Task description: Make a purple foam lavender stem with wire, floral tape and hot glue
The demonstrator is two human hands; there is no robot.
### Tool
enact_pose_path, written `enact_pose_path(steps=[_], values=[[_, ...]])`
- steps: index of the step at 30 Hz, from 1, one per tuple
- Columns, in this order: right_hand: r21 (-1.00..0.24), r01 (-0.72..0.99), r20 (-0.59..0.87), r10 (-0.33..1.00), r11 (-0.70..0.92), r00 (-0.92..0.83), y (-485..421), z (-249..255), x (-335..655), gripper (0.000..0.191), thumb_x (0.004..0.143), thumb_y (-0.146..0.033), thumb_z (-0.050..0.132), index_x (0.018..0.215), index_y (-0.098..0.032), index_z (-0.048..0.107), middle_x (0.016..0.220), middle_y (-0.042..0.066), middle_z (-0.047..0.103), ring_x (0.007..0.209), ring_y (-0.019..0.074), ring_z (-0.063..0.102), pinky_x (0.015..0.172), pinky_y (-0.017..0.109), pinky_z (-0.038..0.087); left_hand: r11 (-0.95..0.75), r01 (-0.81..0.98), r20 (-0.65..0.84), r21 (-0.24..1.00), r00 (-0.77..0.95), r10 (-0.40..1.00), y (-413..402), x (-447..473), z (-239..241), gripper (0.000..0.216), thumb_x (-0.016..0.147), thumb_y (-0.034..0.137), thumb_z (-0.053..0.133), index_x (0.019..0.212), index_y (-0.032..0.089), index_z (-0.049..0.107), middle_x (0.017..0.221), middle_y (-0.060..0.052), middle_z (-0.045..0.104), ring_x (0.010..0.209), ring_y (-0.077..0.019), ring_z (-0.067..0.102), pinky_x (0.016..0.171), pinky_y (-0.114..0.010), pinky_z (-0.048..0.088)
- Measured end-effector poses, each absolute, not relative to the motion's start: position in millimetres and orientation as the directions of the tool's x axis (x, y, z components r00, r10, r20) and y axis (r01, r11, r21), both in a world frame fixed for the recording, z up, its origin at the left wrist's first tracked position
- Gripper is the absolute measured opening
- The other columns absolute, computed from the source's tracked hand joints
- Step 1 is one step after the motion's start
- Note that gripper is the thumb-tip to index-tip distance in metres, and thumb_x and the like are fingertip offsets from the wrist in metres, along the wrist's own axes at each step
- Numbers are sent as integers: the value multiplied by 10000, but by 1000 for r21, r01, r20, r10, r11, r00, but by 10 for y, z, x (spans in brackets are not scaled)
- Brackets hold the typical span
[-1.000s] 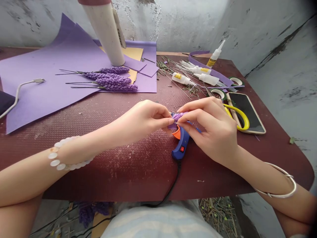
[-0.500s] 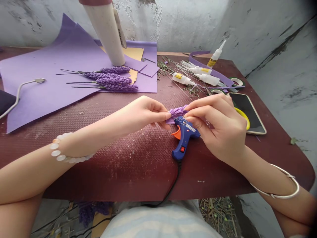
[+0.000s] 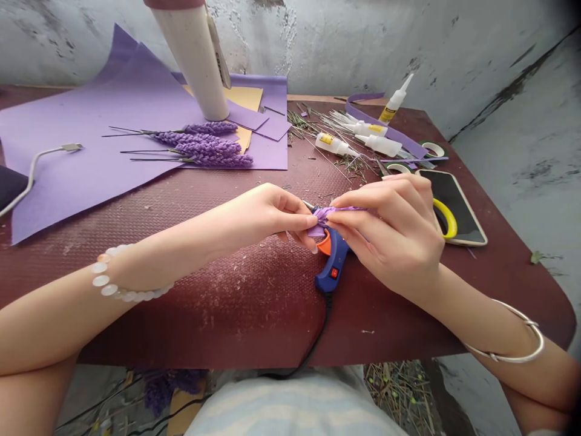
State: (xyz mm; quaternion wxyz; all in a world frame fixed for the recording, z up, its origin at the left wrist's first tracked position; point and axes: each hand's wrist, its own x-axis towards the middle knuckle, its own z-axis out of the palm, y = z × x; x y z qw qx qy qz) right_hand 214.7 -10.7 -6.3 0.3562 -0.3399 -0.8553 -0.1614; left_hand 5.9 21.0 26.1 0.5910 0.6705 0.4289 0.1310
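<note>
Between my two hands is a small twisted strip of purple foam paper [image 3: 321, 216], pinched at both sides. My left hand [image 3: 284, 215] grips its left end between thumb and fingers. From the right, the fingertips of my right hand [image 3: 390, 227] press on the strip, and a thin purple length runs along under the fingers. Below the strip lies a blue hot glue gun [image 3: 334, 263] with an orange trigger, its upper body largely hidden by the strip and my right hand. Several finished purple lavender stems [image 3: 209, 145] rest behind my left hand.
Purple sheets [image 3: 91, 145] and a white tumbler [image 3: 195, 66] stand at the back left. Several glue bottles [image 3: 336, 144], wires and green scraps lie at the back right. A phone [image 3: 454, 209] and yellow-handled scissors [image 3: 447, 219] are beside my right hand. The cord [image 3: 318, 339] crosses the front edge.
Both hands have shifted slightly downward, my right hand also a little to the left. The purple strip now covers more of the glue gun, and a thin purple length shows beneath my right fingers.
</note>
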Motion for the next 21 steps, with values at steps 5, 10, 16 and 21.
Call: enact_pose_path(steps=[5, 10, 16, 21], values=[[104, 693, 738, 412, 713, -534, -110, -67, 2094, 92, 855, -150, 636, 865, -240, 619, 957, 0, 723, 861, 190, 635, 855, 396, 437, 22, 450, -297, 893, 551, 780, 160, 90, 298, 216, 855, 312, 600, 803, 139, 717, 787, -21, 754, 736, -121, 663, 667, -205, 471], [109, 722, 788, 384, 683, -482, -105, -59, 2084, 103, 837, -139, 640, 870, -227, 598, 931, 18, 719, 820, 184, 639, 824, 387, 451, -28, 465, -258, 885, 538, 803, 139, 97, 312, 233, 850, 316, 605, 759, 130, 711, 760, -12, 744, 717, -115, 650, 663, -204, 465], [-151, 749, 836, 487, 645, -251, -76, -15, 2170, 119, 870, -123, 527, 806, -217, 560, 889, 44, 681, 850, 206, 628, 768, 381, 471, -31, 474, -276, 880, 564, 778, 160, 92, 265, 218, 860, 296, 588, 810, 133, 725, 777, -8, 750, 717, -109, 645, 682, -207, 460], [-332, 665, 826, 546, 668, -136, -20, 15, 2172, 159, 899, -120, 475, 831, -189, 601, 865, 67, 655, 892, 188, 619, 847, 369, 467, -145, 545, -234, 826, 564, 792, 134, 105, 278, 217, 869, 283, 569, 828, 141, 728, 790, 3, 745, 732, -119, 633, 664, -221, 437]])
